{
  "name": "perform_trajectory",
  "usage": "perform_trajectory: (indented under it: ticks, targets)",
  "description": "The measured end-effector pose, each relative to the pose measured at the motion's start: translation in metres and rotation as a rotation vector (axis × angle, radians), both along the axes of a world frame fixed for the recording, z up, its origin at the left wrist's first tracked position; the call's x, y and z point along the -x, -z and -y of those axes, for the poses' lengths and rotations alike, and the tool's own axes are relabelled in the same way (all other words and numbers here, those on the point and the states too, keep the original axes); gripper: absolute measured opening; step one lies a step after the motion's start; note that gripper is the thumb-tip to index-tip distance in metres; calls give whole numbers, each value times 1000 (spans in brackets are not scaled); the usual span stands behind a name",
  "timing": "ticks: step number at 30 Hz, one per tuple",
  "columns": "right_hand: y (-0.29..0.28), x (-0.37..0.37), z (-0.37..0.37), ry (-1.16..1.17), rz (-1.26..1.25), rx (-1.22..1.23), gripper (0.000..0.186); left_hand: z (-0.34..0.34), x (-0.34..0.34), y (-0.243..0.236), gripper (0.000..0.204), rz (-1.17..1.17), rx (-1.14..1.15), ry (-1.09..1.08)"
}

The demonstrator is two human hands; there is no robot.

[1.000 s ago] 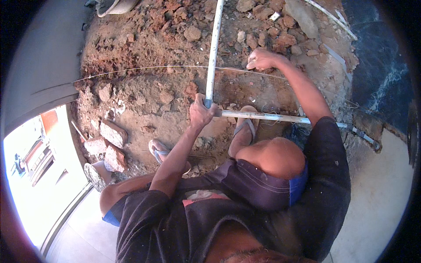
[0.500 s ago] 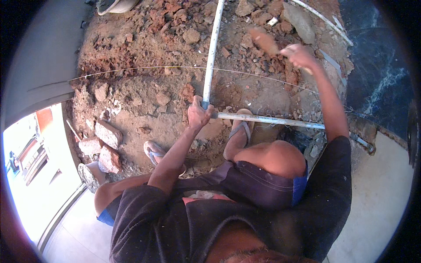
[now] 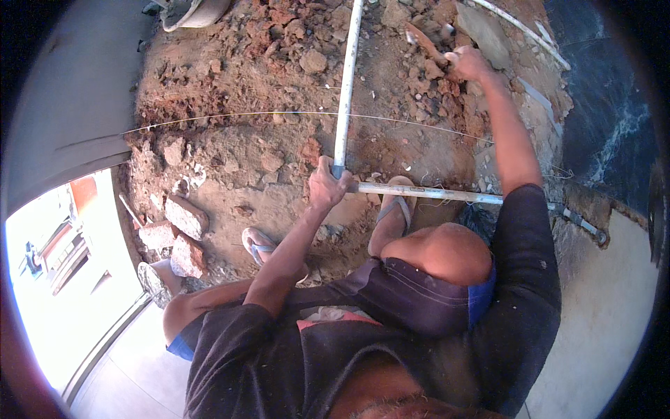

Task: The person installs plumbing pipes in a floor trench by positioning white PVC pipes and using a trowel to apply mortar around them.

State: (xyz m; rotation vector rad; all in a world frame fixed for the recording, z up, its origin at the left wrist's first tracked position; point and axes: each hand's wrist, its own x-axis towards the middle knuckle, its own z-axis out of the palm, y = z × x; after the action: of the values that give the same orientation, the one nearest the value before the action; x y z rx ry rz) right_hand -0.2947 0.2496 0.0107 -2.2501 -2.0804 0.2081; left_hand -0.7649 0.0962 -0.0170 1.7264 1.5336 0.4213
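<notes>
My left hand (image 3: 329,186) is closed around the corner where two white plastic pipes meet. One pipe (image 3: 347,87) runs away from me over the dirt. The other pipe (image 3: 429,191) goes off to the right, passing in front of my knee. My right hand (image 3: 472,65) grips a trowel (image 3: 426,44) at the far right; its dirt-coloured blade tilts above loose, clumpy soil (image 3: 436,80). The grip hides most of the trowel's handle.
A taut string (image 3: 230,117) crosses the dirt and passes the far-running pipe. Broken bricks (image 3: 186,216) lie at left near the doorway. A flat stone slab (image 3: 483,35) and another pipe (image 3: 523,31) are at far right. A bucket-like container (image 3: 195,12) sits at far left.
My right hand and the trowel have moved slightly farther away, and the blade has turned more edge-on. My left hand stays on the pipe corner. The whole view has shifted a little.
</notes>
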Motion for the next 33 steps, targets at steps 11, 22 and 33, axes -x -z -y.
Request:
perform_trajectory:
  ticks: [11, 22, 33]
  targets:
    - [6, 114, 17, 149, -759, 572, 41, 0, 3, -2, 35, -33, 62, -39]
    - [-47, 48, 64, 269, -342, 63, 47, 5, 6, 10, 30, -54, -83, 78]
    - [-69, 151, 172, 409, -604, 163, 38, 2, 4, 30, 36, -156, -41, 89]
